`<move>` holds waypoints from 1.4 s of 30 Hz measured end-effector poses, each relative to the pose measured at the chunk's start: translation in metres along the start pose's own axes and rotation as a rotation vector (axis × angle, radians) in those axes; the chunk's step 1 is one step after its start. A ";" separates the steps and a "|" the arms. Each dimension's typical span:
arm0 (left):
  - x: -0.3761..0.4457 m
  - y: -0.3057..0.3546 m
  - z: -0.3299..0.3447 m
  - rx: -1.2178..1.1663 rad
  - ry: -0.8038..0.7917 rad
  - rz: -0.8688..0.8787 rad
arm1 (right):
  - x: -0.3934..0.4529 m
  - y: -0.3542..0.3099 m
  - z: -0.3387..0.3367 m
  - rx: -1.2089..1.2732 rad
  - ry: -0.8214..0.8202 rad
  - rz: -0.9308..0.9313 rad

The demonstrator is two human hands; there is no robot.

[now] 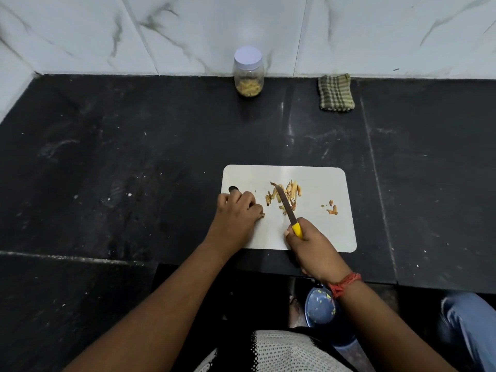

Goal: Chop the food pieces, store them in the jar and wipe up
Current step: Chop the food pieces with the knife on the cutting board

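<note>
Two clusters of food strips lie on the white cutting board (316,232): the main pile of yellow-orange strips (285,194) near its middle, a few stray bits (332,208) toward its right edge. I judge chopping is the step in hand. My right hand (312,245) grips the yellow-handled knife (288,210), blade resting in the pile; my left hand (237,213) sits curled at the board's left edge, whether pinching anything I cannot tell. Next I should gather the strays under the blade. Well beyond the board, against the wall, the lidded jar (248,72) already holds some chopped pieces; the folded checked cloth (335,93) waits right of it.
</note>
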State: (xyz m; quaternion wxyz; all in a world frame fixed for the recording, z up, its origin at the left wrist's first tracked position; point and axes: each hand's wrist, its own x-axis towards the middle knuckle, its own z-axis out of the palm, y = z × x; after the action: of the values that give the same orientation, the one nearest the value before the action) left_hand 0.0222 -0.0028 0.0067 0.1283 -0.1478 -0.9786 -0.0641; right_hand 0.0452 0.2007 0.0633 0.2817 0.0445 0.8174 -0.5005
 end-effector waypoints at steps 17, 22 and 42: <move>-0.008 0.030 -0.001 -0.086 -0.050 -0.428 | -0.010 0.009 -0.002 -0.039 0.042 -0.009; -0.019 0.017 -0.008 -0.168 -0.126 -0.276 | -0.016 0.009 0.000 -0.041 0.000 0.022; -0.020 0.030 -0.005 -0.166 -0.070 -0.341 | -0.020 0.011 0.027 -0.483 -0.021 -0.095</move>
State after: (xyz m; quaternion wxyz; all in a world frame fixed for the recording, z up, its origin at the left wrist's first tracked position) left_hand 0.0512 0.0191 0.0088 0.0690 0.0077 -0.9846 -0.1604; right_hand 0.0773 0.1879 0.0552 0.2689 -0.0676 0.9115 -0.3039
